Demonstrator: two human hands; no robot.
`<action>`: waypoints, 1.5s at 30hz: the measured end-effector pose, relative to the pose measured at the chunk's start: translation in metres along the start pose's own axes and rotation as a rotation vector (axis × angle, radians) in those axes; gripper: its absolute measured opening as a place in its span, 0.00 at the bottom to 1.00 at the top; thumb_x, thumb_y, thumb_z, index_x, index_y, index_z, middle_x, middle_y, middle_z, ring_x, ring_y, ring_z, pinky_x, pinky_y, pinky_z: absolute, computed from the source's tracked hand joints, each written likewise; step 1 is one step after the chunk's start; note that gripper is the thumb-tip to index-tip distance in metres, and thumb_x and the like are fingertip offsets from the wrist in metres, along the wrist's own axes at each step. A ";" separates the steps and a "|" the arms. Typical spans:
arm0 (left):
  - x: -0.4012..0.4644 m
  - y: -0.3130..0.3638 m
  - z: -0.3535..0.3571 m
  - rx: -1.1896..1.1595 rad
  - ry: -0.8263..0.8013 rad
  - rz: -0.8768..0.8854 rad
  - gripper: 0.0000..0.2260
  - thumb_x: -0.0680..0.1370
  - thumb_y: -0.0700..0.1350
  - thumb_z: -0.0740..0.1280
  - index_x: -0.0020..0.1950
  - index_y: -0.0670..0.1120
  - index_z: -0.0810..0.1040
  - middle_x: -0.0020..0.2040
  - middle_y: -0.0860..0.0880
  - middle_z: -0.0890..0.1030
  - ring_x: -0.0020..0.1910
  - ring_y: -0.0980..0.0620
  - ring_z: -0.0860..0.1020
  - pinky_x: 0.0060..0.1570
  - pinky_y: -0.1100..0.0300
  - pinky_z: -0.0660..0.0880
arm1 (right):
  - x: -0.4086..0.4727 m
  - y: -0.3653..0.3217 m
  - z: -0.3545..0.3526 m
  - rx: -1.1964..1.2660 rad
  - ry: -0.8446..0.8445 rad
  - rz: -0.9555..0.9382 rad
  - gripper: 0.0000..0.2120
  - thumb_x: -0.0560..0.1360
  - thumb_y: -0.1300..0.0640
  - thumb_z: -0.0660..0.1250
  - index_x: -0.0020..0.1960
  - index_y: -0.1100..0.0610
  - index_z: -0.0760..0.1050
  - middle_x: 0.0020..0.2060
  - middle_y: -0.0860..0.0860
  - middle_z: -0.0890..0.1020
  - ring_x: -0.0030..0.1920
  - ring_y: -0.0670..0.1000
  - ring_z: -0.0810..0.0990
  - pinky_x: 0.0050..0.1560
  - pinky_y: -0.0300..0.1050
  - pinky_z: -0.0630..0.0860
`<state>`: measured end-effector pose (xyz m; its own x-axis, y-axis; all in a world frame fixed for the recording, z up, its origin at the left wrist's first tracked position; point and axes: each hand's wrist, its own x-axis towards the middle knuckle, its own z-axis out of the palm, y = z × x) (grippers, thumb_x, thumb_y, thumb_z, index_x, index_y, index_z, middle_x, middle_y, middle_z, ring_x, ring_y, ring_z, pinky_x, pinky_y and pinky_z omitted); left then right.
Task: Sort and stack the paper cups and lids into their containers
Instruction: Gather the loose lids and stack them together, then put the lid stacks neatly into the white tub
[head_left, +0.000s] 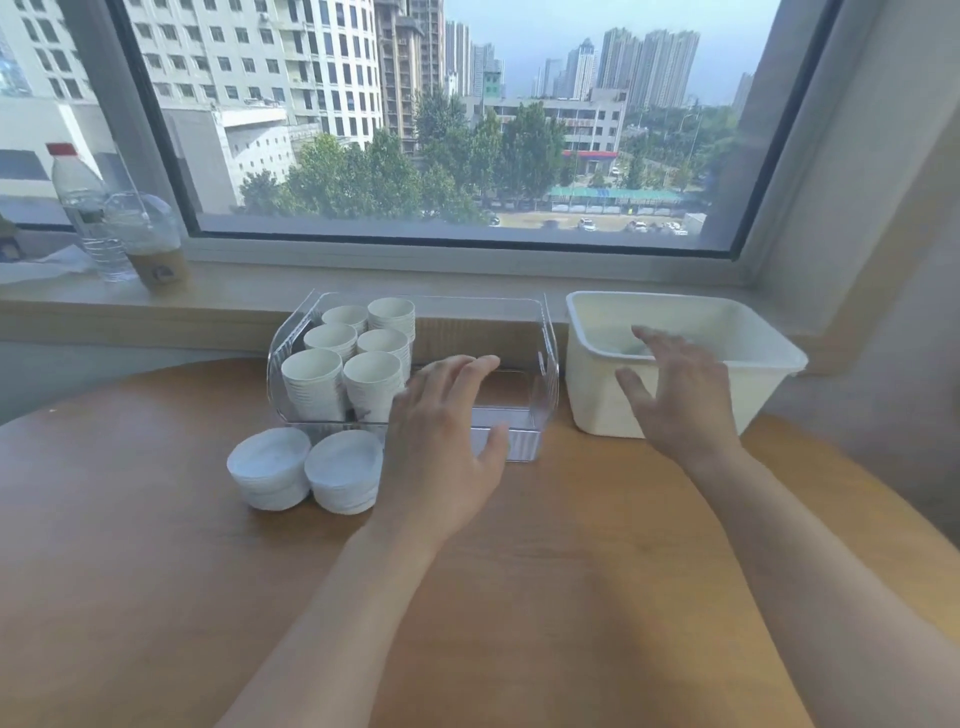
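Several stacks of white paper cups (332, 384) stand upright in the left half of a clear plastic bin (545, 364); its right half holds nothing. Two stacks of white lids (306, 470) sit on the table in front of that bin. A white plastic tub (769, 353) stands to the right. My left hand (441, 447) hovers with fingers spread over the clear bin's front edge, holding nothing. My right hand (675, 395) is spread in front of the white tub's near left wall, also holding nothing.
The wooden table (519, 571) has a rounded edge and meets a window ledge (260, 291). On the ledge at the left stand a water bottle (88, 218), a lidded drink cup (150, 244) and some white paper.
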<state>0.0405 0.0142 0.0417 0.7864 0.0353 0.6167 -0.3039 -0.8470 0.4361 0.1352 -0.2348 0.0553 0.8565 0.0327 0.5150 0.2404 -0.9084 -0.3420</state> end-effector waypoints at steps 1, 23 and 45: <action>0.002 0.008 0.005 -0.027 -0.013 -0.007 0.25 0.79 0.46 0.73 0.76 0.51 0.74 0.71 0.52 0.75 0.71 0.50 0.70 0.69 0.56 0.63 | 0.002 0.007 -0.002 -0.013 -0.017 0.008 0.23 0.82 0.50 0.67 0.75 0.55 0.74 0.69 0.56 0.80 0.71 0.61 0.74 0.73 0.59 0.67; -0.035 0.095 0.030 -0.099 -0.222 0.061 0.17 0.87 0.44 0.60 0.74 0.51 0.77 0.74 0.56 0.75 0.77 0.55 0.66 0.73 0.51 0.67 | -0.082 0.013 -0.072 0.204 -0.178 -0.196 0.07 0.79 0.51 0.74 0.56 0.50 0.87 0.49 0.46 0.80 0.54 0.50 0.75 0.59 0.51 0.73; -0.143 0.053 -0.086 -0.058 -0.030 0.081 0.13 0.81 0.52 0.59 0.44 0.49 0.79 0.45 0.57 0.81 0.55 0.53 0.79 0.59 0.56 0.69 | -0.181 -0.044 -0.129 0.283 -0.482 -0.187 0.06 0.80 0.41 0.69 0.46 0.38 0.83 0.45 0.36 0.85 0.50 0.37 0.82 0.51 0.37 0.78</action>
<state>-0.1338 0.0102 0.0329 0.7735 -0.0487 0.6319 -0.3971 -0.8143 0.4233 -0.0898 -0.2551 0.0786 0.8830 0.4273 0.1942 0.4629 -0.7245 -0.5107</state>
